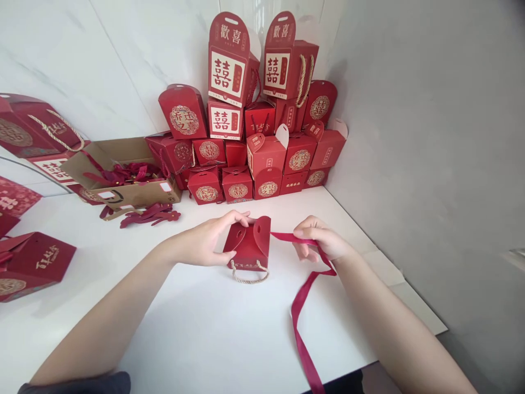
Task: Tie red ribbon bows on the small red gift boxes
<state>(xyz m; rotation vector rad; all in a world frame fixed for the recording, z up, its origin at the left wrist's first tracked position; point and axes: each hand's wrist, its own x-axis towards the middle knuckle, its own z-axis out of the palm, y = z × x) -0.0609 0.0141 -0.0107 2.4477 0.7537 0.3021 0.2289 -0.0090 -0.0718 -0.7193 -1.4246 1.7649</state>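
nearest: one dark red ribbon (301, 306), single strip, trailing down across the white worktop (197, 328) toward the near edge. right hand (315, 238) pinches it between thumb and fingers, closed on the ribbon, free end reaching left to just beside the box flap. left hand (205, 239) curls partly open around one small red gift box (246, 243), fingers over its top, box resting on the worktop between both hands. one twisted rope handle (249, 275) hangs from the box's near side. farther left, one red gift box (28, 265) lies at the worktop's edge. beyond: one kraft cardboard box (139, 196) holding red ribbon pieces, a small heap of loose red cutouts (150, 215) in front of it. at the back, against the wall, a stack of red gift boxes (229, 137), over twenty, exact count hidden by overlap.
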